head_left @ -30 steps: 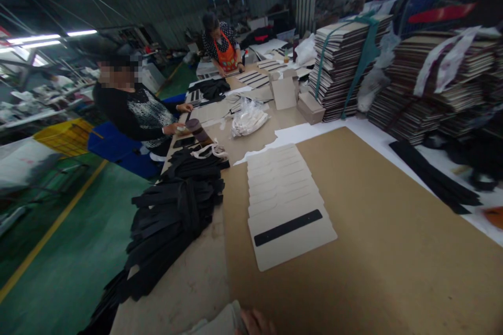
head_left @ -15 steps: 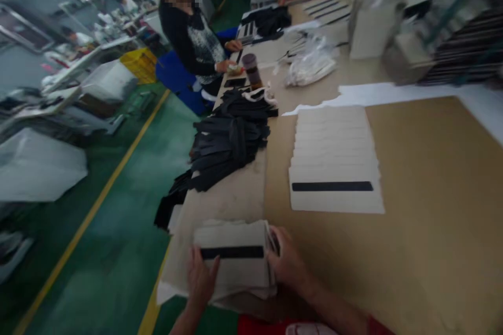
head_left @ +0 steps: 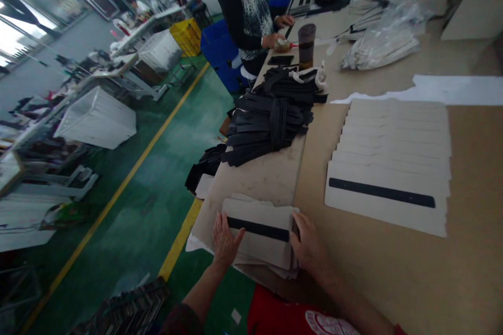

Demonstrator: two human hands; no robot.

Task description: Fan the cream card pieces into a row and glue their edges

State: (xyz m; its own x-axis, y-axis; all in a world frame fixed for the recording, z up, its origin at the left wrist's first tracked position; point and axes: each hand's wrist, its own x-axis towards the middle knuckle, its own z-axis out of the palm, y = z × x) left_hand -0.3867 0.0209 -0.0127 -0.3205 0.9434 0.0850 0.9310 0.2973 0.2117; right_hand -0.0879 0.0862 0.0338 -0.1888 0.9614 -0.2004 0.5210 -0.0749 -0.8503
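Note:
A small stack of beige cards (head_left: pixel 259 243), the top one bearing a black strip (head_left: pixel 258 229), lies at the near edge of the brown table (head_left: pixel 393 272). My left hand (head_left: pixel 225 238) lies flat on the stack's left end, fingers spread. My right hand (head_left: pixel 308 246) presses against the stack's right end. Farther right, a fanned row of beige cards (head_left: pixel 393 167) lies on the table, the nearest one with a long black strip (head_left: pixel 381 192). A heap of black strips (head_left: pixel 271 123) sits beyond my hands.
A person in black (head_left: pixel 245 8) stands at the table's left side beside a dark cup (head_left: pixel 306 44). A clear bag of white pieces (head_left: pixel 379 47) lies at the back. Green floor with a yellow line (head_left: pixel 126 183), white bins and blue crates lie left.
The view has swung down and left. My hands came into sight at the near stack and now rest on both its ends. The person beside the table appears closer.

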